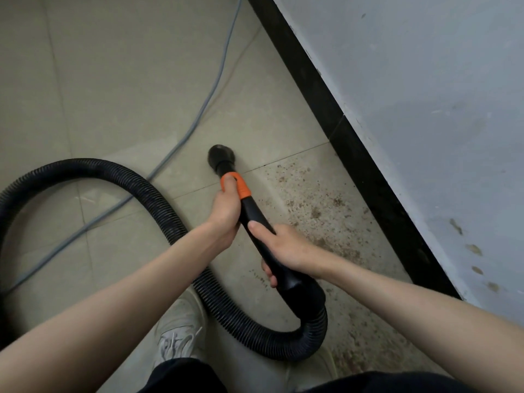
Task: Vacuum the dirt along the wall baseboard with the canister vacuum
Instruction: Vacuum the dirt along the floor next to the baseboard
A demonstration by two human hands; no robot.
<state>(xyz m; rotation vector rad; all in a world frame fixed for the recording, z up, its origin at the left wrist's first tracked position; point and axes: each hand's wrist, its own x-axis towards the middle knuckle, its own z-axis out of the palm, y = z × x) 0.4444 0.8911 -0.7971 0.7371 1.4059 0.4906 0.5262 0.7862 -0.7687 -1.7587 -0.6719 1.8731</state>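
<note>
Both hands clamp the black plastic vacuum wand point(256, 231): the left hand point(225, 214) near its orange collar point(241, 184), the right hand point(283, 248) nearer the ribbed black hose point(158, 199). The round brush nozzle point(217, 157) rests on the beige tiled floor point(113, 80), left of brown dirt point(317, 211) scattered beside the black baseboard point(340, 123).

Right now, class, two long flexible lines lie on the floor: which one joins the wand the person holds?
The black ribbed hose: thick and corrugated, it loops round to the wand held in both hands. The thin grey cable is smooth and runs off separately.
</note>
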